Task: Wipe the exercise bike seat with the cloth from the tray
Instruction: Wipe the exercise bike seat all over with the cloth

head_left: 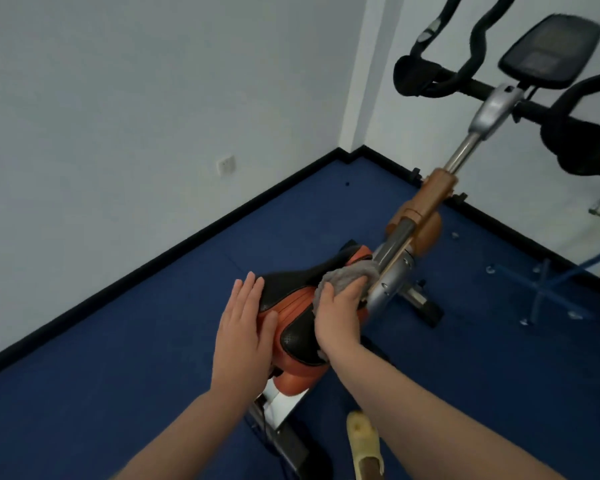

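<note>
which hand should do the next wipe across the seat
Right. The right hand grips the grey cloth at the far end of the seat. The left hand lies flat on the seat's left side with no cloth, and seems to steady it.

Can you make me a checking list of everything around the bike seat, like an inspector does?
Surface: blue floor under the bike.
Job's things: black and orange seat; grey cloth bunched at its narrow front end; tray not in view.
Clutter: yellow slipper at the bottom edge.
Hands: left hand lies flat on the seat's side, fingers straight; right hand grips the cloth against the seat.
Cables: nothing seen.
Surroundings: white walls, wall socket, handlebars, console, see-through table on the right.
</note>
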`<state>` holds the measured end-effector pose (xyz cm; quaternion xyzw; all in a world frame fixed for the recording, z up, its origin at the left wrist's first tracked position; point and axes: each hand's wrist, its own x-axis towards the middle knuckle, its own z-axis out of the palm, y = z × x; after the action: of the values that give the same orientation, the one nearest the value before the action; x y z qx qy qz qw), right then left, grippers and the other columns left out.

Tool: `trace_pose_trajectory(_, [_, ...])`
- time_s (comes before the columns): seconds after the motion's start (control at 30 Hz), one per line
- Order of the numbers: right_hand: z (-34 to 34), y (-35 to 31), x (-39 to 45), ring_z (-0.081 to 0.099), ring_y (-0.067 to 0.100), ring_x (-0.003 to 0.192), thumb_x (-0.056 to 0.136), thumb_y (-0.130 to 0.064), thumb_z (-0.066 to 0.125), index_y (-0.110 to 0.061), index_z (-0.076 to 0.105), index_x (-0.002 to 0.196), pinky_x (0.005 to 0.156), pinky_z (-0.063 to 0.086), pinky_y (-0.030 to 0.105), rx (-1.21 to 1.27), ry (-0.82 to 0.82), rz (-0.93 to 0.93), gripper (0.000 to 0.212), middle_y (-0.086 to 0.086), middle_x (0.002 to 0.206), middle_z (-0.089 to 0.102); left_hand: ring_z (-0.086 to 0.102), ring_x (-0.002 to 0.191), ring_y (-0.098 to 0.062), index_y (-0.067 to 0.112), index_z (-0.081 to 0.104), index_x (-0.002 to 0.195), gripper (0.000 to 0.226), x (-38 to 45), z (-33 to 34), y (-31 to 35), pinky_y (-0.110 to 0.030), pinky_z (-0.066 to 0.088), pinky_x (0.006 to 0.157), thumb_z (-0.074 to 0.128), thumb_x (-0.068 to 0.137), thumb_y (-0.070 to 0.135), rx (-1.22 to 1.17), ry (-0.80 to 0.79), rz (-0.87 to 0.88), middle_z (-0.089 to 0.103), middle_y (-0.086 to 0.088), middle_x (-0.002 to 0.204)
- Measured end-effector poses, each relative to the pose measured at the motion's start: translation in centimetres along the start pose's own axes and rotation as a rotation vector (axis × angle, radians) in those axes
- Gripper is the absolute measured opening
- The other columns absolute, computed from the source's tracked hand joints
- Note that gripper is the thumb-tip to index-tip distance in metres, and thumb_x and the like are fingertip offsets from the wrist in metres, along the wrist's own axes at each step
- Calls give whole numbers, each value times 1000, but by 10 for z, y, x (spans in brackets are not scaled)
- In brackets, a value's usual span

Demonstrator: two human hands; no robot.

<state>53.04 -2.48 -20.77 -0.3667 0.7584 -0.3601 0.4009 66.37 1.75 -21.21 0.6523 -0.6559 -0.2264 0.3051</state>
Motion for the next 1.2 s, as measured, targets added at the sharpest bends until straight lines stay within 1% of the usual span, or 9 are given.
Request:
trace_pose_trajectory(0.1, [7,17,-43,26,24,146,101,-41,31,-21,-3,155,117,29,42,-59,0,-65,67,3,163,13,0,142,2,25,23,148,54,3,-3,-9,-22,7,114,40,97,33,-3,-46,67,13,19,153])
trace_pose_trajectory(0.27, [21,22,-96,2,21,151,102,-38,31,-15,-11,154,120,14,33,-241,81,-160,71,4,164,-10,1,142,-2,26,20,148,53,9,-14,-19,-20,1,112,37,99,31,38,-140,148,15,12,156])
trace_pose_trajectory(0.43, [12,8,-52,28,30,144,101,-45,26,-10,-4,154,114,32,44,-307,59,-66,70,9,164,6,-12,139,4,27,12,149,52,7,-12,-16,-19,-2,111,29,100,30,-32,-185,119,0,22,152])
trace_pose_trajectory(0.53, [12,6,-55,30,31,143,100,-45,27,-8,-4,154,113,34,44,-336,64,-46,71,13,163,11,-12,139,4,28,11,149,52,7,-14,-15,-20,1,111,29,100,30,-15,-193,112,0,22,153])
trace_pose_trajectory(0.63, [11,19,-92,8,26,150,100,-45,28,-11,-14,153,119,24,40,-424,-10,-163,76,9,163,-13,-11,140,3,28,11,149,53,8,-16,-14,-17,2,109,30,100,30,11,-200,118,0,18,156])
trace_pose_trajectory(0.7, [7,25,-101,2,25,150,99,-47,29,-17,-20,151,119,25,43,-393,-70,-174,77,3,162,-21,-10,141,2,28,10,149,53,7,-16,-12,-16,2,108,29,100,30,24,-190,110,0,18,156])
trace_pose_trajectory(0.9, [5,18,-38,35,33,140,98,-53,25,-17,-8,154,109,39,49,-276,-28,-12,74,11,163,12,-9,140,3,30,12,149,52,7,-11,-15,-21,5,110,29,100,33,5,-177,99,4,17,157])
trace_pose_trajectory(1.1, [7,23,-88,26,27,145,99,-49,27,-17,-11,154,109,39,42,-343,-8,-131,73,6,164,-2,-2,144,-5,24,18,149,52,5,-10,-17,-25,7,117,30,99,29,34,-144,137,11,9,158])
trace_pose_trajectory(1.2, [10,16,-67,40,30,137,100,-50,24,-19,-5,155,99,45,42,-358,53,-54,70,6,163,9,10,145,-15,21,24,147,51,5,-11,-18,-27,13,115,32,98,32,44,-109,176,20,2,157])
